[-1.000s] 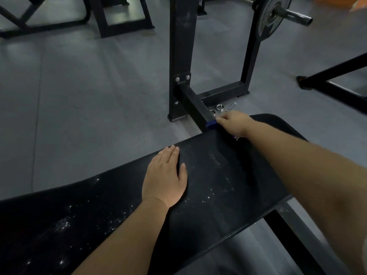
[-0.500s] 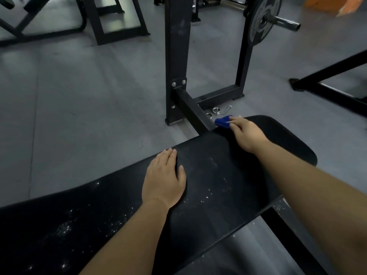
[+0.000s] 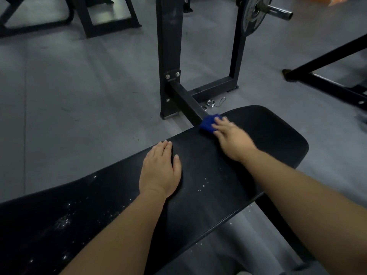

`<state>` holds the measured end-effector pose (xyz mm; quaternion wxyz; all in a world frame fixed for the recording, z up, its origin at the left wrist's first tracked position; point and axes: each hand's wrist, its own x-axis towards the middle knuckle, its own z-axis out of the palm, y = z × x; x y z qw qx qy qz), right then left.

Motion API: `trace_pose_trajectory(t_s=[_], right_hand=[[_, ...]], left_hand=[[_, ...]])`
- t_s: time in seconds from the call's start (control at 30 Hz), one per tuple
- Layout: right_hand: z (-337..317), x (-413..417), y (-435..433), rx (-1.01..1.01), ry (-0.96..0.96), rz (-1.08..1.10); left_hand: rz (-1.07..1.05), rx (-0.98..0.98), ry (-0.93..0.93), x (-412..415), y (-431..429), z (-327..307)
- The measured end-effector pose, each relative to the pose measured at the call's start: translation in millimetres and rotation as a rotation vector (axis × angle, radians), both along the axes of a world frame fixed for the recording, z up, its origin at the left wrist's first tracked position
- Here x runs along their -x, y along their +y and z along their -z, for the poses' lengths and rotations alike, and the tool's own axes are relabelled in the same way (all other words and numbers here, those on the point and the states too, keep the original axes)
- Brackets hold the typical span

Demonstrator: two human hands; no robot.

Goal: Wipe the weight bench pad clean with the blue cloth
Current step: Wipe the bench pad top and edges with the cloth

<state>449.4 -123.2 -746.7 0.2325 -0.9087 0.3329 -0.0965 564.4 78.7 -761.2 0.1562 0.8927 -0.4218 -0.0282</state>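
The black weight bench pad (image 3: 264, 139) runs from lower left to right of centre, with white specks (image 3: 63, 221) on its near-left part and a few around the middle. A small blue cloth (image 3: 207, 123) lies at the pad's far edge, by the black crossbar. My right hand (image 3: 232, 139) rests on the cloth, its fingers stretched over it and pressing it to the pad; the hand is motion-blurred. My left hand (image 3: 158, 171) lies flat, palm down, on the pad's middle, fingers together.
A black rack upright (image 3: 168, 56) with a crossbar stands just beyond the pad. A weight plate (image 3: 252, 14) on a barbell sits at top right. Metal spring collars (image 3: 215, 103) lie on the grey floor. Other black frames (image 3: 327, 56) stand right and far left.
My right hand has drawn back along the pad's far edge with the cloth, and more of the blue cloth shows beyond its fingertips. The left hand has stayed put.
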Motion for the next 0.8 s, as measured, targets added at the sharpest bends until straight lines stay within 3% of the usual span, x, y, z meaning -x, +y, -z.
trace_pose_trajectory(t_s=[0.13, 0.23, 0.37, 0.43, 0.5, 0.63, 0.8], right_hand=[[1, 28, -10, 0.197, 0.132, 0.210], [-4, 1, 21, 0.378, 0.181, 0.112], [-2, -19, 71, 0.190, 0.116, -0.214], [-2, -6, 73, 0.166, 0.062, -0.262], [-3, 12, 58, 0.140, 0.033, -0.182], [-2, 50, 15, 0.144, 0.030, 0.178], [8, 9, 35, 0.117, 0.055, 0.496]], left_hand=[[0.006, 0.013, 0.002, -1, -1, 1], [0.012, 0.013, -0.001, 0, 0, 0], [0.033, -0.001, -0.020, 0, -1, 0], [0.048, 0.000, -0.022, 0, -1, 1], [0.058, 0.007, -0.009, 0, 1, 1], [0.060, 0.019, 0.002, -2, -1, 4], [0.053, 0.035, 0.015, -3, -2, 4]])
